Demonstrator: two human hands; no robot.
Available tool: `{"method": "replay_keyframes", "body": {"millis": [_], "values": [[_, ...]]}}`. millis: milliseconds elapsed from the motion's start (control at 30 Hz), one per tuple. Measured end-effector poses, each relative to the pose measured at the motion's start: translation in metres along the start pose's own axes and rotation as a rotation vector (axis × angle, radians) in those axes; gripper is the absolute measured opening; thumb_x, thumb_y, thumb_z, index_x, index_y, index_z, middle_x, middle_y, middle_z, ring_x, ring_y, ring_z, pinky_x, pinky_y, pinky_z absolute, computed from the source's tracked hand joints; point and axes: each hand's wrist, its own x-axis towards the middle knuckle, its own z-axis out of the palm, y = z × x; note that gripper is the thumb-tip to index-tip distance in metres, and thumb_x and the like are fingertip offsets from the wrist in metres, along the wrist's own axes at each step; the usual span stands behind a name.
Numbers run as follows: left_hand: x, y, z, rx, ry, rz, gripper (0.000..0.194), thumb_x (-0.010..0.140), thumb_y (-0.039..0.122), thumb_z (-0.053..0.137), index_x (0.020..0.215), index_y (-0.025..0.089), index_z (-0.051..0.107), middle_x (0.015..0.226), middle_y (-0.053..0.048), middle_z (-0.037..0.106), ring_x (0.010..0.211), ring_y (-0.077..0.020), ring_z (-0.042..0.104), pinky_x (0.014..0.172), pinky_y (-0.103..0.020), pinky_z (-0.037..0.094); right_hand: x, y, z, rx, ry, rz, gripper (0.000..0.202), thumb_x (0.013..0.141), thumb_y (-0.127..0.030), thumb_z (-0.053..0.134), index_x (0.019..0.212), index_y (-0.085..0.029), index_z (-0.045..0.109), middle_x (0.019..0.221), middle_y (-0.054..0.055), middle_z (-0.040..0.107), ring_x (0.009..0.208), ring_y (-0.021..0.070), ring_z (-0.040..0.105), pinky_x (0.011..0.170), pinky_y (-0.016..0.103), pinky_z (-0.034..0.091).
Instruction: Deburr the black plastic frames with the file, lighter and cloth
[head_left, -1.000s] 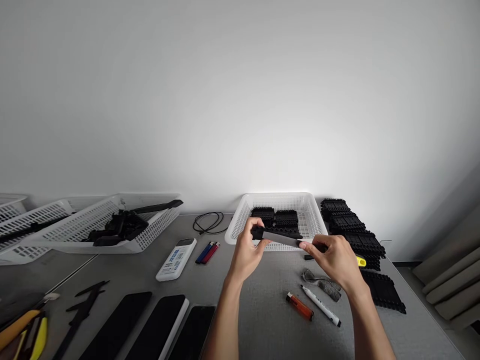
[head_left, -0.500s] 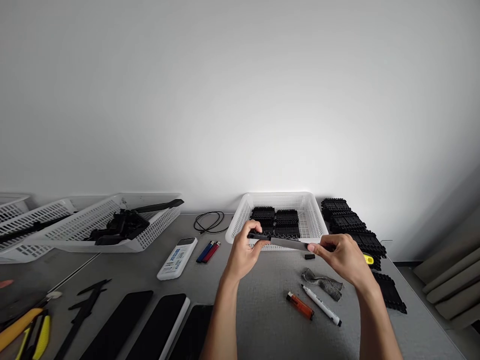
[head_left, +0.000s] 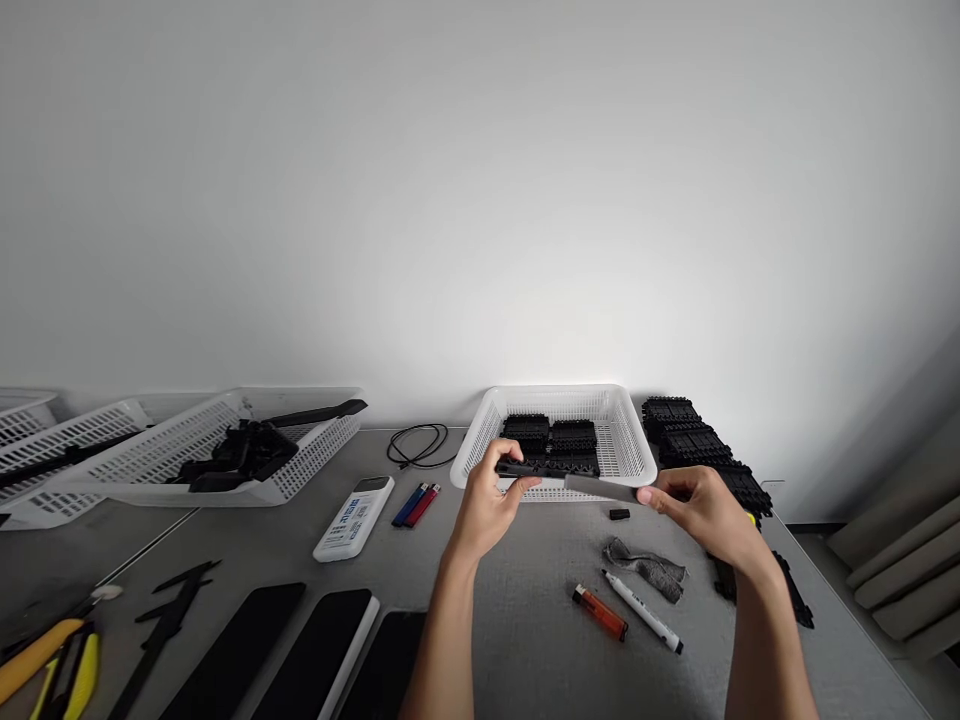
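1. Holding got split between both hands: a black toothed panel was pinched near one end by the left hand, while a flat grey blade was grasped at its far end by the right hand.
2. The panel was held up off the counter, roughly edge-on, in front of the near side of a white basket. The blade's other end was lined up by the panel's lower edge; whether the two were touching couldn't really be told.
3. Progress-wise, this piece was judged to be mid-job, since panel and blade were both in hand and neither was set down.
4. Some black panels were laid in the basket, and an overlapping row of panels was stacked to its right, plus another panel partly covered by the right forearm. Which lot was done and which was left couldn't be made out, tbh.
5. A crumpled grey cloth, an orange lighter and a white marker were strewn nearer the person, untouched by either hand.
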Motion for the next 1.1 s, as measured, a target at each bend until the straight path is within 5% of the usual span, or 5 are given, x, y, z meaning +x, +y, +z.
{"method": "replay_keyframes", "body": {"millis": [333,467,700,867,1100], "values": [[-0.001,0.018,0.004,-0.172,-0.043,0.246,0.020,0.084,0.016,0.060,0.079,0.024,0.042,0.078,0.000,0.055,0.079,-0.0173,0.054,0.076,-0.031,0.044,0.022,-0.010,0.037,0.498,-0.094,0.129,0.064,0.083,-0.072,0.054,0.099,-0.012,0.067,0.056,-0.002,0.053,0.039,0.0062,0.028,0.039,0.023,0.020],[0.000,0.022,0.000,-0.258,-0.170,0.316,0.028,0.086,0.017,0.059,0.072,0.024,0.037,0.081,-0.004,0.060,0.099,-0.0234,0.057,0.089,-0.040,0.046,0.023,-0.013,0.045,0.630,-0.160,0.182,0.067,0.077,-0.062,0.069,0.119,-0.011,0.061,0.047,-0.012,0.033,0.038,0.0045,0.020,0.038,0.021,0.014],[0.000,0.020,0.000,-0.487,-0.172,-0.051,0.047,0.081,0.037,0.073,0.115,0.030,0.041,0.149,-0.012,0.039,0.140,-0.0289,0.039,0.103,-0.041,0.044,0.026,-0.017,0.051,0.825,0.016,0.196,0.054,0.063,-0.051,0.084,0.096,-0.015,0.060,0.047,-0.014,0.031,0.036,0.0023,0.019,0.036,0.020,0.011],[-0.004,0.025,-0.003,-0.612,-0.403,-0.289,0.103,0.072,0.039,0.082,0.147,0.039,0.012,0.149,-0.015,0.043,0.135,-0.0324,0.046,0.103,-0.045,0.046,0.032,-0.018,0.058,0.879,0.212,0.199,0.056,0.058,-0.053,0.086,0.090,-0.017,0.057,0.045,-0.015,0.031,0.035,0.0024,0.018,0.035,0.020,0.011],[0.000,0.025,0.012,-0.789,-0.179,-0.338,0.082,0.079,0.040,0.076,0.149,0.030,0.032,0.138,-0.011,0.059,0.131,-0.0280,0.052,0.108,-0.040,0.042,0.029,-0.020,0.061,0.877,0.145,0.180,0.054,0.063,-0.055,0.082,0.088,-0.022,0.047,0.044,-0.016,0.029,0.036,0.0025,0.017,0.036,0.018,0.010]]}}
